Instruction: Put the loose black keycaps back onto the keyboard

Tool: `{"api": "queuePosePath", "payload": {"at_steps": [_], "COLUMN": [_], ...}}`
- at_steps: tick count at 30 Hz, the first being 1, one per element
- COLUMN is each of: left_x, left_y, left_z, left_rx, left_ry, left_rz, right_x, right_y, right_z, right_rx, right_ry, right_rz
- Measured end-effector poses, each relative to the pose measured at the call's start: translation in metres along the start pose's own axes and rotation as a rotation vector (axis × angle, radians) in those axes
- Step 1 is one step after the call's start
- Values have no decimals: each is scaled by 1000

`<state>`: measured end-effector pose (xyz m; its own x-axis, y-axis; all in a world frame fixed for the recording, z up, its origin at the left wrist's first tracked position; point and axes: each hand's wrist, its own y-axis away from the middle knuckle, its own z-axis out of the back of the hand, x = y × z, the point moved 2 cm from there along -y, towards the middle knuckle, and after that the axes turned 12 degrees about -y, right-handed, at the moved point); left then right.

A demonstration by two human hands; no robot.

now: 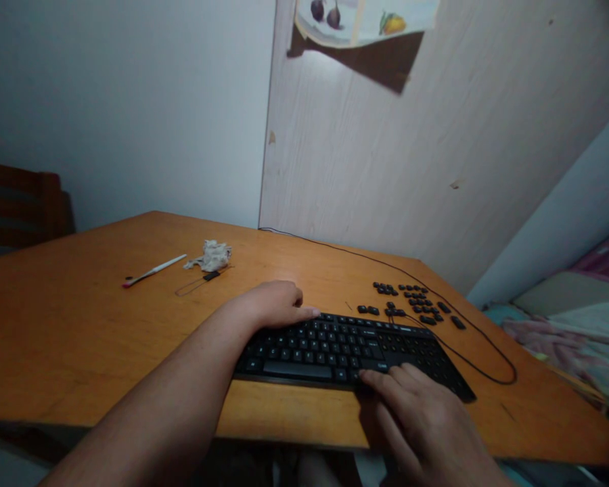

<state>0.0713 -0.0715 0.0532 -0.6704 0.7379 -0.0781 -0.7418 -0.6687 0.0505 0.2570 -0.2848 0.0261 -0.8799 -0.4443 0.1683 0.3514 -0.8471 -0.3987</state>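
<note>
A black keyboard (297,369) lies near the table's front edge, with bare sockets at its right end where keycaps are off. My left hand (277,304) reaches over its far left part, thumb along the back edge and fingers curled, partly hidden, holding that edge. At the bottom row, my right hand (421,406) touches a key with its index fingertip. Its thumb is apart from that finger, and I see nothing held in it. Several loose black keycaps (420,302) are spread in rows behind the keyboard's right side.
A crumpled greyish tissue or cloth (214,256), a small black piece with a thin wire loop (212,276) and a white-handled toothbrush-like tool (168,264) lie at left on the wooden table (91,338). A black cable (480,331) curves along the right. A chair (17,203) stands left.
</note>
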Motion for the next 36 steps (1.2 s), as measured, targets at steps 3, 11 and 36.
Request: {"api": "queuePosePath", "payload": {"at_steps": [3,11,36], "left_x": [0,0,2], "left_y": [0,1,1], "left_z": [0,1,-2], "left_rx": [-2,-13,2], "left_ry": [8,8,-5], "left_rz": [-14,-8,-2], "right_x": [-1,-14,-138], "right_y": [-2,-12,-116], "right_z": [1,13,5], "right_rx": [18,63,374], "right_ry": [-23,-188,-28], "right_rz": [-19,-148,-505]}}
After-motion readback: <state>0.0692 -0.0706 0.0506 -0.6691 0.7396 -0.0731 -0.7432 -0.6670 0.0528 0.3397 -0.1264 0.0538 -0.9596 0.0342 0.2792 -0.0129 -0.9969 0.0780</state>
